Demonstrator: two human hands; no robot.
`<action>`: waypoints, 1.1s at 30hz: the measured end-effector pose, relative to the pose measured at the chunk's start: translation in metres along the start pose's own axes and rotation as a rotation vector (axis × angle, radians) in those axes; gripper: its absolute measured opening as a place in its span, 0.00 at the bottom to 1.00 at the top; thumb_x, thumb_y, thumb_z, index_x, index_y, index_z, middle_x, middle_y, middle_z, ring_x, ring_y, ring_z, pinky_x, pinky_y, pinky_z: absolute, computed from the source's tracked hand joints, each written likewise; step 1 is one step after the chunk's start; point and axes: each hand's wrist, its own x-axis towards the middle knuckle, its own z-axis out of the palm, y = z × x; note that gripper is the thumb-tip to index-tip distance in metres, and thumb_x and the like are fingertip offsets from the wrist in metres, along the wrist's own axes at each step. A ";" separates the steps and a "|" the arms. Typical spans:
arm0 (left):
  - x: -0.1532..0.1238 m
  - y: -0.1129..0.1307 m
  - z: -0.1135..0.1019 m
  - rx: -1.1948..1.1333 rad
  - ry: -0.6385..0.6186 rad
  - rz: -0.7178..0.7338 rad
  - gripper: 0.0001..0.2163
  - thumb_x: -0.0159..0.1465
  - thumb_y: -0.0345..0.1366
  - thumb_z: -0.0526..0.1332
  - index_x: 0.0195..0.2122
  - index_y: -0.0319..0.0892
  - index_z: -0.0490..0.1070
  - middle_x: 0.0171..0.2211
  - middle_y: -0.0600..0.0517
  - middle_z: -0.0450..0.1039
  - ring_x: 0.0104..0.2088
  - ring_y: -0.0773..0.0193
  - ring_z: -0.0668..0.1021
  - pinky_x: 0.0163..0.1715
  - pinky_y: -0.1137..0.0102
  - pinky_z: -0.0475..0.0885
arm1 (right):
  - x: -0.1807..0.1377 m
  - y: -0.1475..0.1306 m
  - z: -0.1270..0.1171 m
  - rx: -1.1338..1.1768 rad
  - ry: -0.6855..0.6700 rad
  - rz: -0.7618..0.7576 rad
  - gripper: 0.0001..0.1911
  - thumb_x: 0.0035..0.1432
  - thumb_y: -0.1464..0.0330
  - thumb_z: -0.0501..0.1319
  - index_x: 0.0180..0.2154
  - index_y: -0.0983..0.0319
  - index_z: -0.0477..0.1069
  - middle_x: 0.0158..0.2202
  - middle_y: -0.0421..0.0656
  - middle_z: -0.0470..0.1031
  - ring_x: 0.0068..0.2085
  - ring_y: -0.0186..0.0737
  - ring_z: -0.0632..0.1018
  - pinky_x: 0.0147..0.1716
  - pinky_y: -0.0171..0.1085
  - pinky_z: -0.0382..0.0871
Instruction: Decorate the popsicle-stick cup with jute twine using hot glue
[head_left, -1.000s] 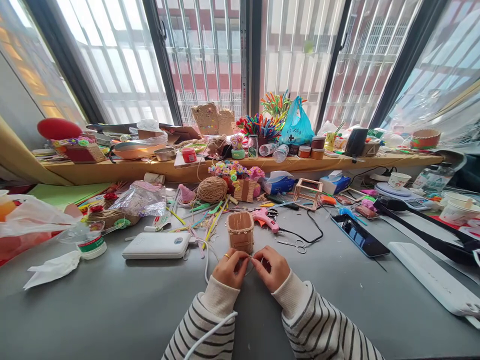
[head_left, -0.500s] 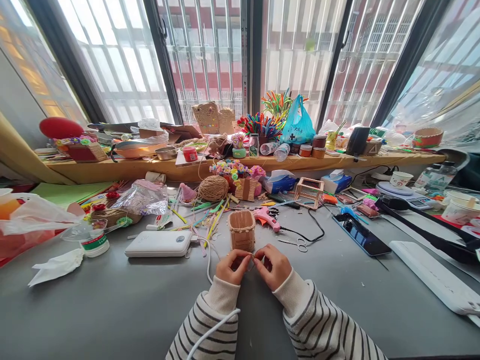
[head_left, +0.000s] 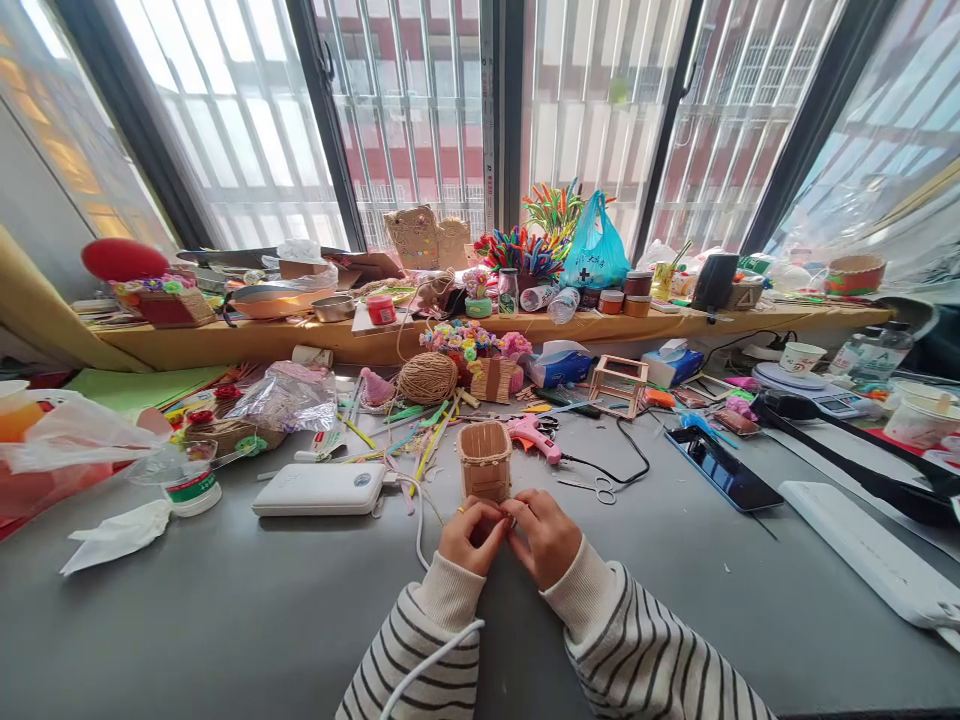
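Note:
My left hand (head_left: 470,535) and my right hand (head_left: 546,535) meet fingertip to fingertip over the grey table (head_left: 247,610). Both are closed in a pinch on something tiny, mostly hidden by the fingers; its kind does not show. Right behind the fingertips stands a small brown box-like holder (head_left: 486,465), open at the top, with a pale trim round its rim. A pink hot glue gun (head_left: 536,437) lies beyond it to the right, near a pair of scissors (head_left: 602,488). A white cable (head_left: 431,660) passes over my left sleeve.
On the left lie a white power bank (head_left: 321,490), a crumpled tissue (head_left: 116,535) and a glue-like bottle (head_left: 193,485). Behind the holder sits a ball of twine (head_left: 426,378). To the right are a phone (head_left: 722,470) and a long white bar (head_left: 870,550). A crowded ledge (head_left: 300,345) runs along the window.
My fingertips have drawn closer together, and my right fingers now curl over the small thing. My left hand has shifted slightly right. The brown holder stays in place.

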 end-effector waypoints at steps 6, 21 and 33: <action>-0.001 -0.003 0.000 -0.004 -0.005 0.003 0.10 0.54 0.39 0.59 0.23 0.38 0.71 0.26 0.49 0.70 0.22 0.70 0.69 0.19 0.75 0.62 | 0.000 0.000 -0.002 -0.046 0.030 -0.029 0.09 0.54 0.75 0.54 0.37 0.62 0.68 0.32 0.44 0.71 0.34 0.39 0.70 0.33 0.36 0.68; -0.001 -0.008 0.001 -0.010 -0.010 -0.007 0.12 0.53 0.44 0.60 0.25 0.39 0.72 0.26 0.49 0.71 0.23 0.69 0.70 0.21 0.73 0.64 | -0.001 0.009 -0.001 -0.035 0.036 -0.088 0.08 0.57 0.73 0.52 0.37 0.61 0.67 0.30 0.43 0.71 0.32 0.36 0.71 0.30 0.33 0.67; -0.001 -0.006 0.001 0.006 0.006 -0.009 0.10 0.54 0.41 0.59 0.22 0.39 0.71 0.25 0.50 0.71 0.22 0.69 0.70 0.21 0.74 0.64 | -0.002 0.006 -0.001 -0.004 0.014 -0.075 0.07 0.54 0.72 0.55 0.37 0.62 0.68 0.30 0.44 0.72 0.32 0.38 0.72 0.30 0.35 0.70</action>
